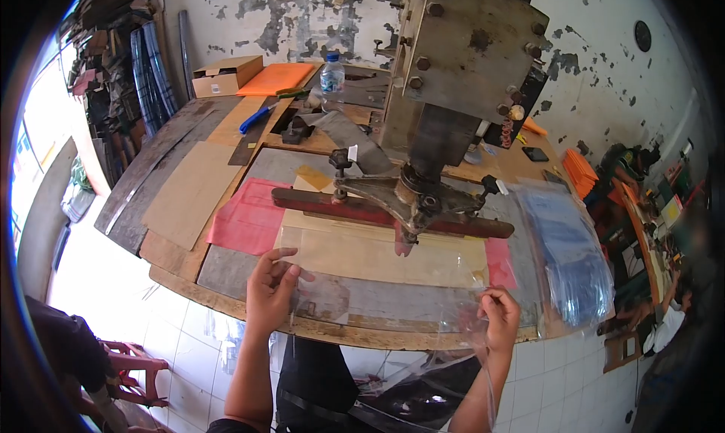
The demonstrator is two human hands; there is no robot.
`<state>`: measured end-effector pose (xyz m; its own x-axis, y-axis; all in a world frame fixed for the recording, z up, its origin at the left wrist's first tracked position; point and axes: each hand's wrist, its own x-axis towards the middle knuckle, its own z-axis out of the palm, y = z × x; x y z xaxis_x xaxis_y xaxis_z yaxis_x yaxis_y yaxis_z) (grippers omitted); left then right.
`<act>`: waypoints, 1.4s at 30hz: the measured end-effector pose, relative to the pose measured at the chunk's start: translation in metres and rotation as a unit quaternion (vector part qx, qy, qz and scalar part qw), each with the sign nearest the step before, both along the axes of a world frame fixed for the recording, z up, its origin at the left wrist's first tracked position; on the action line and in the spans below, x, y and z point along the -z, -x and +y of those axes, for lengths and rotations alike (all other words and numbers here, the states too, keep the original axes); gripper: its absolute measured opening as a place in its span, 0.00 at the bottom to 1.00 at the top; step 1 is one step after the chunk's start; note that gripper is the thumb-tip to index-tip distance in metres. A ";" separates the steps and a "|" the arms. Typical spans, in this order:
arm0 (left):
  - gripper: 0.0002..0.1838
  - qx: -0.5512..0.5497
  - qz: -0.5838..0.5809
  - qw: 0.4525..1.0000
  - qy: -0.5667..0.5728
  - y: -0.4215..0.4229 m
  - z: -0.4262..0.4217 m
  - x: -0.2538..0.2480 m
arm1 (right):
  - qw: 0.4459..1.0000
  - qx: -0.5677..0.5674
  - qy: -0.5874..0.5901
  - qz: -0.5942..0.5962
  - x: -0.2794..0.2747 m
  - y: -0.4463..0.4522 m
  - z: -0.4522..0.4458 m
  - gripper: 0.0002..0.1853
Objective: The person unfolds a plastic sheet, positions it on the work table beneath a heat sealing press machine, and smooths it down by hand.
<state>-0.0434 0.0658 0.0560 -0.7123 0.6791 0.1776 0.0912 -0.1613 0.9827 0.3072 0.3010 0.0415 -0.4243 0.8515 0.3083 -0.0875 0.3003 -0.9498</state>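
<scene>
A clear plastic sheet [393, 301] spans the gap between my two hands at the front edge of the machine's bed, and its loose part hangs down towards my lap. My left hand [270, 291] has its thumb and a finger closed on the sheet's left side, with the index finger stretched out. At the other side, my right hand [500, 318] pinches the sheet with curled fingers. Beyond them, a cream board [377, 255] lies on red sheeting [245, 220]. Over the board stands the press's long metal bar [317, 200], partly hiding it.
The heavy press head [468, 48] rises above the table. A stack of clear bluish plastic [566, 244] lies at right. Further back are a cardboard box [226, 77], orange sheets [276, 80], a water bottle [332, 78] and a blue-handled cutter [255, 119]. Other people sit at both sides.
</scene>
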 end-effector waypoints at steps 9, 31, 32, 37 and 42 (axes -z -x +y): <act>0.16 -0.006 0.018 1.000 -0.003 0.000 0.001 0.001 | 1.000 -0.008 0.000 0.005 0.004 -0.001 0.002 0.06; 0.17 -0.017 0.048 0.999 -0.004 -0.003 -0.001 -0.007 | 1.000 0.004 -0.007 -0.014 0.002 -0.001 0.001 0.07; 0.17 -0.020 0.052 0.998 -0.005 -0.004 -0.002 -0.007 | 1.000 0.006 -0.007 -0.017 0.001 0.000 0.000 0.07; 0.16 -0.013 0.042 0.999 -0.012 -0.003 -0.002 -0.005 | 1.000 0.009 -0.010 -0.020 0.002 -0.001 0.000 0.08; 0.16 -0.005 0.025 0.999 -0.023 -0.003 0.000 -0.003 | 1.000 0.009 -0.012 -0.024 0.002 -0.001 0.000 0.08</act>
